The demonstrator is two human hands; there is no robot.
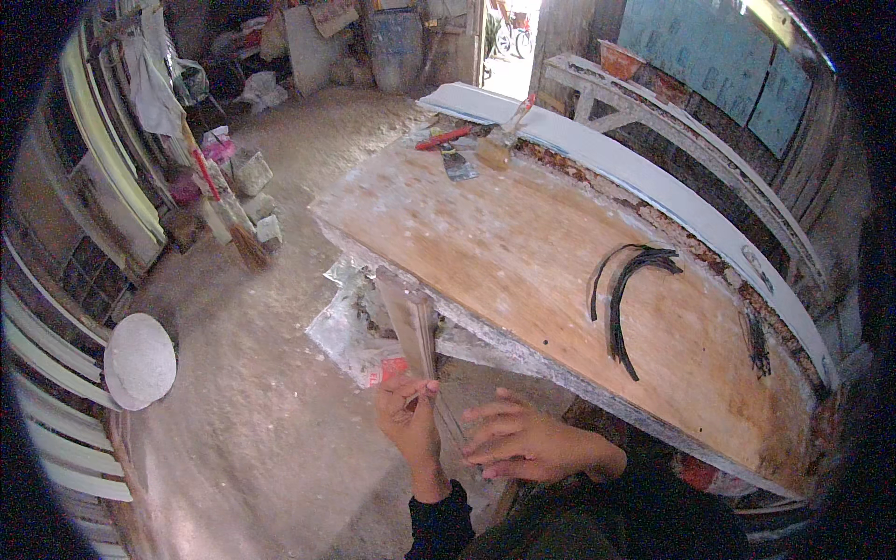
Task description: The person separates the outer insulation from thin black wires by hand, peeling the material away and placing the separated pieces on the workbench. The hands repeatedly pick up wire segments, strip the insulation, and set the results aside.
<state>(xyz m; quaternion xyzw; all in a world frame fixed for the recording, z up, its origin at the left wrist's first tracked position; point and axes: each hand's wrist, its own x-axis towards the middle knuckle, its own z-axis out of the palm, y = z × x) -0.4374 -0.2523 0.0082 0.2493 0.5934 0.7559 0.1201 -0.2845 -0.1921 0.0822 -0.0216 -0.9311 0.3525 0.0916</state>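
Observation:
My left hand (408, 415) is closed, with thumb and fingers pinching a thin grey strip (448, 416). From the pinch the strip slants down toward my right hand (537, 441). That hand's fingers are stretched and somewhat apart, at the strip's lower end; whether they touch it is unclear. Just above my left thumb a flat grey-brown length (408, 317) reaches up to the table's edge; I cannot tell whether it joins the strip. On the wooden tabletop (523, 243), right of my hands, lies a curved bundle of black strips (618, 308).
A brush (504, 138), a scraper (459, 166) and a red-handled tool (442, 138) lie at the table's far end. A long white moulding (644, 163) borders its far side. More dark strips (756, 345) lie at right. A broom (245, 245) and round white disc (140, 362) are left.

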